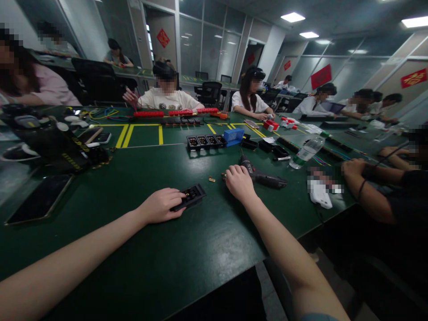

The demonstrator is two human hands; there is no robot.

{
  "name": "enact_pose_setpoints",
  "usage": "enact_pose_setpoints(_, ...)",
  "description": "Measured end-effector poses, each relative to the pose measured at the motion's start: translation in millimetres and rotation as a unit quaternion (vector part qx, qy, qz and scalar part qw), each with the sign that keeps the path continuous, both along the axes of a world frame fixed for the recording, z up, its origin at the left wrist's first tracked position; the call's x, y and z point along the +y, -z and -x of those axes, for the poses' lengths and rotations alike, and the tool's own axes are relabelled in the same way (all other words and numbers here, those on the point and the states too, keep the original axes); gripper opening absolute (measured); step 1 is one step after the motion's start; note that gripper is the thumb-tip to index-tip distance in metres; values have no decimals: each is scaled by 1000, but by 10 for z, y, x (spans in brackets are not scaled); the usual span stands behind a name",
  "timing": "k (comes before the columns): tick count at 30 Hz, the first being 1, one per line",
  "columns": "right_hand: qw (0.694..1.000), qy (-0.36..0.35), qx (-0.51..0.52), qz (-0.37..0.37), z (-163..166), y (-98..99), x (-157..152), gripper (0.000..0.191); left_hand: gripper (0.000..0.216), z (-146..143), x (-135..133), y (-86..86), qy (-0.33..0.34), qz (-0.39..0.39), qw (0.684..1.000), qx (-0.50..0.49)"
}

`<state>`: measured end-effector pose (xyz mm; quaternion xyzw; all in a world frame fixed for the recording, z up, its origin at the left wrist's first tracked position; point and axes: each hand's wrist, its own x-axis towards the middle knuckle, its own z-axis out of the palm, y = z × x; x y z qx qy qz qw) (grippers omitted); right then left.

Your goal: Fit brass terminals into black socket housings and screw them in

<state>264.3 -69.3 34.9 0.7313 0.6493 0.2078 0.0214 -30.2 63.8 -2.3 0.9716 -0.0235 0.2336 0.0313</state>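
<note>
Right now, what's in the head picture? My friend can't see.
A person's left hand holds a black rectangular plastic case on a dark green table; the right hand is beside a small gold-coloured metal piece and a black pistol-shaped drill. Other people sit nearby.

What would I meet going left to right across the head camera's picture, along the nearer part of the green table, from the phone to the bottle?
Dark phone, left hand, black box, small brass-coloured piece, right hand, power drill, clear bottle.

Dark phone (pixel 40 199) on green table (pixel 140 263), clear bottle (pixel 306 152), red wall decoration (pixel 321 76)
</note>
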Motion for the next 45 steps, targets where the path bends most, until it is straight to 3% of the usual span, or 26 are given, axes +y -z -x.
enact_pose_setpoints(3,998,-41,-12,-52,129,-35,-50,31,20,3,3,2,-2,-6,1000,-2)
enact_pose_setpoints(7,997,-52,5,-49,247,-73,-64,42,20,6,2,1,-4,-5,1000,4)
enact_pose_setpoints(16,998,26,40,40,261,-5,28,30,21,0,-9,-14,1,-11,1000,-1)
enact_pose_setpoints(24,993,95,68,14,353,73,23,36,20,13,-2,1,-1,-11,1000,8)
enact_pose_setpoints(32,997,28,27,-68,465,35,13,41,20,0,-13,-15,0,-10,1000,9)
enact_pose_setpoints(38,999,10,20,-32,433,67,28,45,18,3,-12,-15,-2,-3,1000,7)
enact_pose_setpoints(45,998,51,32,-6,463,90,51,47,21,-3,-15,-16,-2,-16,1000,14)
